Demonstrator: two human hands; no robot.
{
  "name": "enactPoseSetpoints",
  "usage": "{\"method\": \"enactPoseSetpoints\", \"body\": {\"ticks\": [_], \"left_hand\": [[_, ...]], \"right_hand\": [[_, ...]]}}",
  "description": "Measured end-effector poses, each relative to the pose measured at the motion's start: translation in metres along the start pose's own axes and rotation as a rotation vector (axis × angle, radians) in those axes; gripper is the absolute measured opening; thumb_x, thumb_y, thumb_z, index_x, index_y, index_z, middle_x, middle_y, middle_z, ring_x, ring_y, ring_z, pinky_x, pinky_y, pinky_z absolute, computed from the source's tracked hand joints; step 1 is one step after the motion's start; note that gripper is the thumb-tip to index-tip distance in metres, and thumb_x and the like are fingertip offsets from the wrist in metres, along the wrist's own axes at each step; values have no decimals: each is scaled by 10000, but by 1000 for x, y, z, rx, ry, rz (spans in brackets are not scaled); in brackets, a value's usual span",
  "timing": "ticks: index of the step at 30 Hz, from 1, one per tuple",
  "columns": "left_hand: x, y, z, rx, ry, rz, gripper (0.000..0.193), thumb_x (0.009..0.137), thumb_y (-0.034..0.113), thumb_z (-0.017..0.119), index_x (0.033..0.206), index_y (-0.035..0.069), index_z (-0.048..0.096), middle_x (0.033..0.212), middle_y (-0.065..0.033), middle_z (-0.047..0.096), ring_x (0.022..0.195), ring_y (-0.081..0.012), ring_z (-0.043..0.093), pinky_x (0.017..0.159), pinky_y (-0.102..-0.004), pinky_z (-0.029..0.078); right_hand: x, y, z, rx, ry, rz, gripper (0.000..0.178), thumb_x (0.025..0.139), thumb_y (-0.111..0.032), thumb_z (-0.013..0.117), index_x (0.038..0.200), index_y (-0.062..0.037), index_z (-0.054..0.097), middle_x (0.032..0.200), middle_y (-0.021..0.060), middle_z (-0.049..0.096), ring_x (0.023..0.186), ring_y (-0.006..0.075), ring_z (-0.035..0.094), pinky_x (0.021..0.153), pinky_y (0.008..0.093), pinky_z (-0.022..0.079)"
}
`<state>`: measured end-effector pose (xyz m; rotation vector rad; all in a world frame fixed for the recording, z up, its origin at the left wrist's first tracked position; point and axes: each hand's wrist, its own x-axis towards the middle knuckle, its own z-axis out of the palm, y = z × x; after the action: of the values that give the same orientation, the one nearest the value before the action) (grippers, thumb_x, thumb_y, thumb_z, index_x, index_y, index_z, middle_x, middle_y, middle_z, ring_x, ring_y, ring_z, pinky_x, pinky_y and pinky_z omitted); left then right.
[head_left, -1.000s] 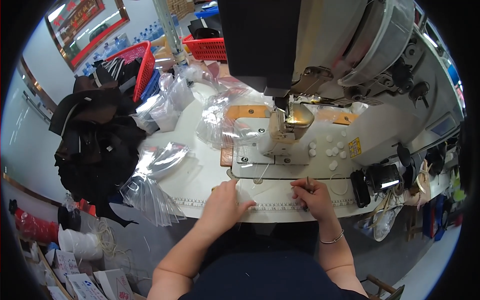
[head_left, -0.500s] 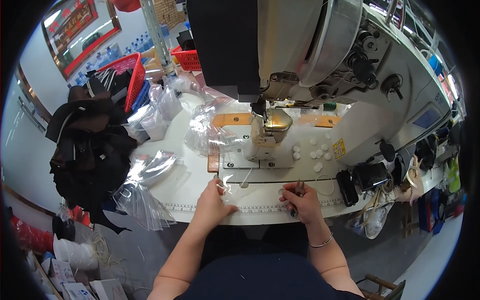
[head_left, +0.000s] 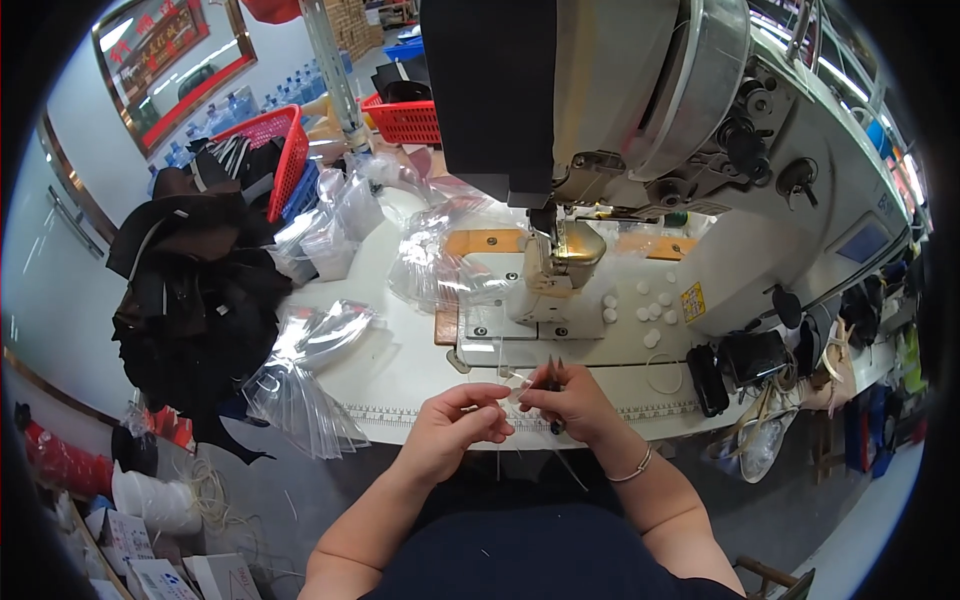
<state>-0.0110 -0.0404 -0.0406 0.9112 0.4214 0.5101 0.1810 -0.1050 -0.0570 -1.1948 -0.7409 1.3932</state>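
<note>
My left hand (head_left: 455, 425) and my right hand (head_left: 577, 402) have come together above the front edge of the sewing machine's table. Curled round a pair of small dark snips (head_left: 555, 372), my right hand has their two points sticking up past the fingers. Between the two hands' fingertips is a small clear and whitish piece (head_left: 514, 388), partly hidden; its exact kind cannot be made out. My left fingers are bent in a pinch at its left side. Thin pale strips (head_left: 569, 468) hang below the hands. Behind them stands the sewing machine's post (head_left: 548, 285).
Several white round discs (head_left: 653, 338) lie right of the post, near a black case (head_left: 707, 380). Clear plastic sheets (head_left: 300, 400) and a heap of black fabric pieces (head_left: 200, 310) are at left. A ruler strip (head_left: 390, 416) runs along the table's front edge.
My hands were apart. The right hand, with the snips, has moved left and the left hand slightly right, so the fingertips now meet at the small piece. The view has shifted a little.
</note>
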Motion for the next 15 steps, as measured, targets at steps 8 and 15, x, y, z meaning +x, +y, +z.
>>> {"method": "enactPoseSetpoints", "body": {"ticks": [8,15], "left_hand": [[7,-22,2,188,217,186,178,858,51,555,1026,-5,549,976,-74,576,840,-140,600,717,-258,506],[13,-25,0,129,232,134,148,831,32,584,965,-26,555,872,-83,610,762,-128,601,684,-243,503]], "right_hand": [[1,6,15,30,-20,1,138,752,-104,699,806,-7,616,652,28,598,477,35,439,422,173,315],[1,4,14,18,-2,-22,94,736,-30,674,800,-7,608,654,48,599,487,61,464,437,190,348]]}}
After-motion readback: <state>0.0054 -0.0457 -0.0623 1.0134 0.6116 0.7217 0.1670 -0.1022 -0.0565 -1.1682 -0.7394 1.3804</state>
